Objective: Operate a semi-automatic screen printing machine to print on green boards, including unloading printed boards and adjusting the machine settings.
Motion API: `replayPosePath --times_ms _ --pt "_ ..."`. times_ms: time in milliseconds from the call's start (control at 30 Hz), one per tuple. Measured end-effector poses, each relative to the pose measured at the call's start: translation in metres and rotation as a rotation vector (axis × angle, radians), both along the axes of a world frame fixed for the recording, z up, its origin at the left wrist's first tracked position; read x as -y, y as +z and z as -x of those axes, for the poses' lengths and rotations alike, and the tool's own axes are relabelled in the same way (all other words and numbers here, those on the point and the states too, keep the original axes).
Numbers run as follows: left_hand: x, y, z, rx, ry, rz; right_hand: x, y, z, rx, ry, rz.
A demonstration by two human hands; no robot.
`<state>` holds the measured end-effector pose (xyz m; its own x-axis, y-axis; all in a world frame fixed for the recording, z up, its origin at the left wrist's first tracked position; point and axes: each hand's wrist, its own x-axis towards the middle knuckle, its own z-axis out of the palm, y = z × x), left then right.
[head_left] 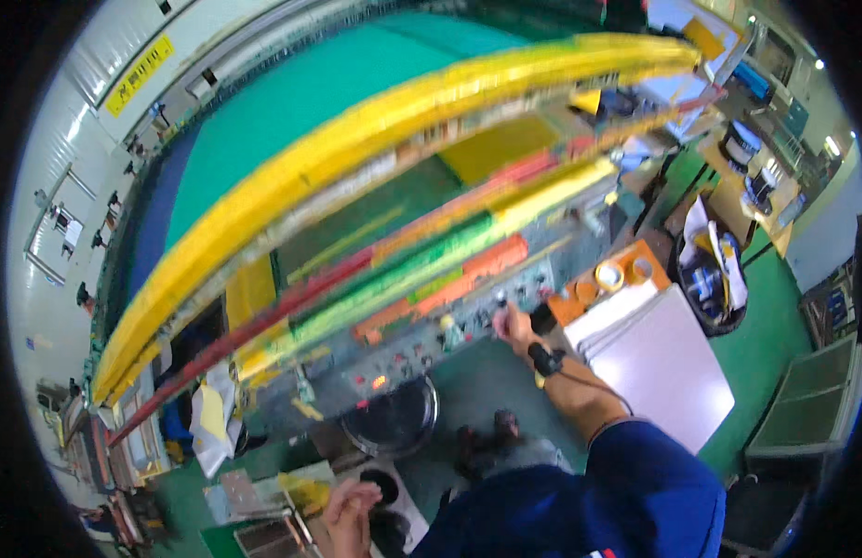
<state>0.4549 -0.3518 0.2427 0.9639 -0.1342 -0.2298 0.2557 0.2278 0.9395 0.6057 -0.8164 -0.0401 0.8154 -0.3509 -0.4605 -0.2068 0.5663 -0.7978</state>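
Right hand (516, 330) at the control panel (412, 348), seemingly working its controls.
Panel below centre, hand toward four o'clock (grip unclear); fine fingertip control seems needed. Left hand (350, 513), toward seven: grip also unclear.

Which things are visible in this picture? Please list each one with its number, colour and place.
Control panel: 1, grey, centre
Long beam: 1, yellow, across the upper middle
Flat sheet-like surface: 1, teal, behind the beam
Long bar: 1, dark red, between beam and panel
Table: 1, white-topped, right of the panel
Tape rolls: about 3, brown and whitish, at the table's far end
Filled bin: 1, black, beyond the table
Round container: 1, dark, below the panel
Sign: 1, yellow, upper left wall
Floor: green
Other clutter: too blurred to count
Wristband: 1, black, right wrist
Sleeve: 1, navy, lower right
Left hand: 1, bare, bottom
Right hand: 1, bare, at the panel
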Motion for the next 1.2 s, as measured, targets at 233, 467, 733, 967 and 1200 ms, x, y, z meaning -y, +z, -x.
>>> replayPosePath --times_ms 233,467,733,967,1200 --pt "0.012 0.019 -0.016 -0.154 -0.097 -0.069 0.014 0.001 0.007 -0.242 -0.024 -0.21" --pt "0.007 0.008 -0.019 -0.075 -0.129 -0.02 0.018 -0.003 -0.001 -0.109 -0.095 -0.5" --pt "0.007 -0.002 -0.048 0.125 -0.105 -0.246 0.007 -0.005 0.012 -0.056 0.12 0.306" --pt "-0.054 0.192 -0.156 0.948 0.007 -0.408 -0.014 0.029 0.03 -0.263 0.126 0.181" --pt "-0.063 0.294 -0.299 0.959 0.161 -0.552 -0.056 0.039 0.019 -0.243 0.315 0.438"
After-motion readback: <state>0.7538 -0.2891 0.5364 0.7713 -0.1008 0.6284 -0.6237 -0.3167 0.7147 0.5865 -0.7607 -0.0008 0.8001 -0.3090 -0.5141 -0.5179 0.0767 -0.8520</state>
